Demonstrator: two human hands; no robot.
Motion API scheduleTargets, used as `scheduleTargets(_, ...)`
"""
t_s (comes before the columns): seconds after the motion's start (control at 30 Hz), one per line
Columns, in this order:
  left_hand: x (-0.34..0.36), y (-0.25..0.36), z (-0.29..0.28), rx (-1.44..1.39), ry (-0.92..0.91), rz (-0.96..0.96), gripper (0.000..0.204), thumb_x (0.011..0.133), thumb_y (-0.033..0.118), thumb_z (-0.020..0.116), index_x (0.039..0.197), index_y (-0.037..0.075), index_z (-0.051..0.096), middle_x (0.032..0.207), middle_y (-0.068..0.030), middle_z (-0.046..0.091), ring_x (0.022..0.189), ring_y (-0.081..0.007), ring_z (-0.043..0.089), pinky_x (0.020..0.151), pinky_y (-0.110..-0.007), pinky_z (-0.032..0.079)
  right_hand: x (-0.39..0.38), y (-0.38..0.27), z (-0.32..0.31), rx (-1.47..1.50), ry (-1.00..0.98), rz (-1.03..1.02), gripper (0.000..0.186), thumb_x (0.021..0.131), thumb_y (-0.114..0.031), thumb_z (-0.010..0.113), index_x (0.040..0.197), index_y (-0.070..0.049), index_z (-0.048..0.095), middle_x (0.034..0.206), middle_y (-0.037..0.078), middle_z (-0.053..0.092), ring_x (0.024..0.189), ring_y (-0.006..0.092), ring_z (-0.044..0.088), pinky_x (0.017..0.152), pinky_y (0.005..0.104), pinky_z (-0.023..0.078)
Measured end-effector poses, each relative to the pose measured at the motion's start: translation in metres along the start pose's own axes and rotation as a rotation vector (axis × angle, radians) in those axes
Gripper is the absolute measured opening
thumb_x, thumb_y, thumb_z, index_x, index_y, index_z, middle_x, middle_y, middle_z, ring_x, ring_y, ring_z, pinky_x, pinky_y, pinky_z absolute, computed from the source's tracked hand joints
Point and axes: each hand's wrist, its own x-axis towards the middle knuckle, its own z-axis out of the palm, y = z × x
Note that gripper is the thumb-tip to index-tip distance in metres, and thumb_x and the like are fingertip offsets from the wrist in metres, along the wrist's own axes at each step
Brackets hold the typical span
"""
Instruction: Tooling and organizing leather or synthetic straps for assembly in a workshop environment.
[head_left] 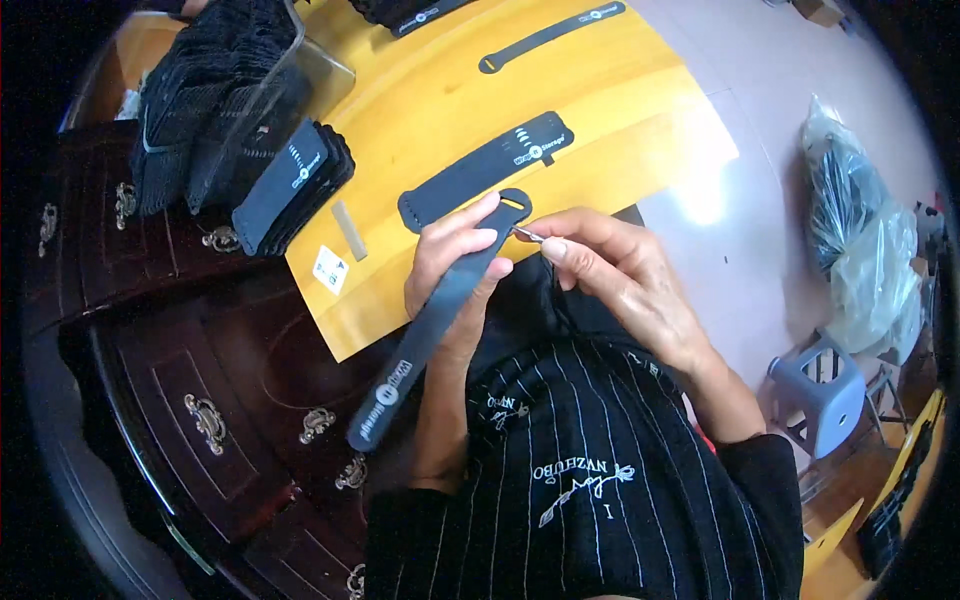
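A long black strap [425, 325] with a slotted, rounded end and pale print is gripped in my left hand [450, 250], its other end hanging down past my forearm. In my right hand [635, 285], thumb and forefinger pinch a slim pointed metal tool [526, 234]. Its tip meets the strap's edge just below the slotted end; most of the tool is hidden by my fingers, so its exact kind does not show. Beyond my hands, a flat stack of black straps [480, 170] lies on the yellow wooden table [400, 100].
More straps form a stack [290, 190] at the table's left edge, beside a large black pile [215, 100]. One single strap [550, 38] lies farther off. Dark drawers [200, 400] stand left; a blue stool [820, 395] and plastic-wrapped bundles [855, 230] are on the right.
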Motion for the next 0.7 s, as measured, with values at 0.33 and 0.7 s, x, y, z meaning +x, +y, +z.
scheduleTargets(0.33, 0.007, 0.003, -0.002, 0.209, 0.007, 0.274, 0.034, 0.06, 0.009, 0.083, 0.089, 0.006, 0.066, 0.097, -0.0086, 0.063, 0.079, -0.0237, 0.062, 0.068, -0.031, 0.052, 0.006, 0.009, 0.009, -0.303, 0.109, -0.319, 0.024, 0.094, -0.021, 0.055, 0.104, -0.001, 0.064, 0.082, 0.001, 0.063, 0.067, 0.008, 0.055, 0.062, 0.0225, 0.047)
scheduleTargets(0.7, 0.008, 0.007, 0.001, 0.193, 0.01, 0.263, 0.033, 0.059, 0.007, 0.083, 0.088, 0.005, 0.069, 0.095, -0.0071, 0.064, 0.079, -0.0234, 0.062, 0.064, -0.03, 0.052, 0.011, 0.016, 0.01, -0.294, 0.166, -0.378, 0.021, 0.092, -0.013, 0.057, 0.107, 0.001, 0.065, 0.081, 0.007, 0.065, 0.071, 0.0109, 0.06, 0.062, 0.0235, 0.047)
